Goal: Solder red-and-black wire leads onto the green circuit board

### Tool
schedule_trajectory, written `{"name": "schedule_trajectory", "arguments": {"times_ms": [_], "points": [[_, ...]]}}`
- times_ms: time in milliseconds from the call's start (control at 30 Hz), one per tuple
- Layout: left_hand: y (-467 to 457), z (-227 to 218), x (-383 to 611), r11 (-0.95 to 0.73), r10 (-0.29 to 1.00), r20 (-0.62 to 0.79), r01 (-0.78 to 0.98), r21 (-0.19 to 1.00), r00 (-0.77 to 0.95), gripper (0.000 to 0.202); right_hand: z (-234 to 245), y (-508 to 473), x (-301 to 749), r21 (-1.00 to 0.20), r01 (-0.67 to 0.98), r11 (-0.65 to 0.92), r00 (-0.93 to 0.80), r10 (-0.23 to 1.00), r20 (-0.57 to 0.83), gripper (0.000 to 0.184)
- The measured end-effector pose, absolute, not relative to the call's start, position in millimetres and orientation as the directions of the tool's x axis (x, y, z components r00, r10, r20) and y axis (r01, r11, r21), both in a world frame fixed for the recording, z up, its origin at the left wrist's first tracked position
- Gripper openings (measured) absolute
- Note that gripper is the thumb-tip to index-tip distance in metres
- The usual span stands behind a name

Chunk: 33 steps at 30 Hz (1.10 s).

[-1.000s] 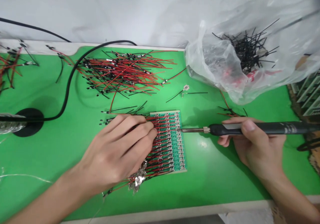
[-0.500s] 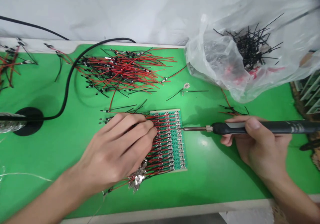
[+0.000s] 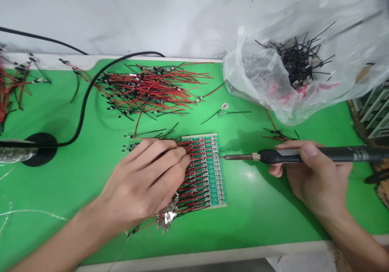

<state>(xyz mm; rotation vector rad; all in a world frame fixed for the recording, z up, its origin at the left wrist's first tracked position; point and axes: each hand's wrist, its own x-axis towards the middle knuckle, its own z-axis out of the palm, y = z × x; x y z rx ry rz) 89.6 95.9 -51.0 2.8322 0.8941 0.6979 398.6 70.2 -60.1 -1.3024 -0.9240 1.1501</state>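
A green circuit board (image 3: 214,183) lies on the green mat, with rows of red and black wires running across it from the left. My left hand (image 3: 148,178) rests over the board's left side, its fingers closed on a red wire (image 3: 199,157); the fingertips are partly hidden. In my right hand (image 3: 316,178) is a soldering iron (image 3: 282,155), held level with its tip pointing left at the board's right edge, by the end of that wire. Shiny metal terminals (image 3: 167,217) on wire ends stick out below my left hand.
A heap of red and black wires (image 3: 152,87) lies behind the board. At the back right sits a clear plastic bag (image 3: 252,73) with black wires (image 3: 299,59). A black cable (image 3: 83,101) curves across the left, near a spool on a black base (image 3: 41,148).
The whole view has shifted slightly. The iron's tip has drawn back a little to the right, toward the board's edge. My left hand keeps its place.
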Motion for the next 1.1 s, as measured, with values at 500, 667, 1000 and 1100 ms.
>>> {"name": "schedule_trajectory", "arguments": {"times_ms": [500, 667, 1000, 1100], "points": [[95.7, -50.6, 89.8, -0.819, 0.570, 0.397, 0.533, 0.210, 0.719, 0.026, -60.9, 68.5, 399.6, -0.992, -0.114, -0.051, 0.225, 0.971, -0.076, 0.018], [95.3, -50.3, 89.6, -0.815, 0.576, 0.385, 0.545, 0.197, 0.721, 0.028, -61.9, 67.2, 400.1, -0.993, -0.102, -0.062, 0.207, 0.975, -0.082, 0.019], [95.5, -48.8, 91.2, -0.815, 0.577, 0.390, 0.542, 0.208, 0.718, 0.027, -66.0, 66.2, 402.5, -0.995, -0.048, -0.086, 0.157, 0.983, -0.092, 0.020], [95.5, -49.0, 91.6, -0.816, 0.575, 0.394, 0.539, 0.209, 0.717, 0.027, -66.6, 65.4, 403.1, -0.995, -0.045, -0.084, 0.147, 0.985, -0.090, 0.019]]}}
